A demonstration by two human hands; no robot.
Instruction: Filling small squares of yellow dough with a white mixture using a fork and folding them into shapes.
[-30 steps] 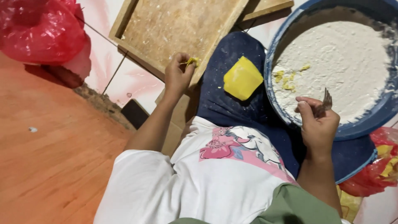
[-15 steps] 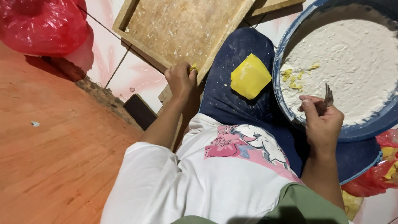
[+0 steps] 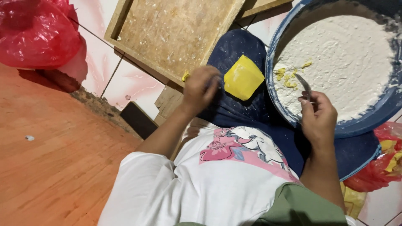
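Gently pinching a small, soft yellow piece point(image 3: 185, 75) in left hand point(image 3: 201, 87), right hand point(image 3: 318, 119) clamping thin knife point(image 3: 304, 84) by its handle.

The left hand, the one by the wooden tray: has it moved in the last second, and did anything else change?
The left hand has drawn back from the wooden tray's edge toward the lap, close to the yellow block, with a small yellow piece at its fingertips. The right hand stays at the blue basin's rim, gripping the knife. Block, basin and tray lie as before.
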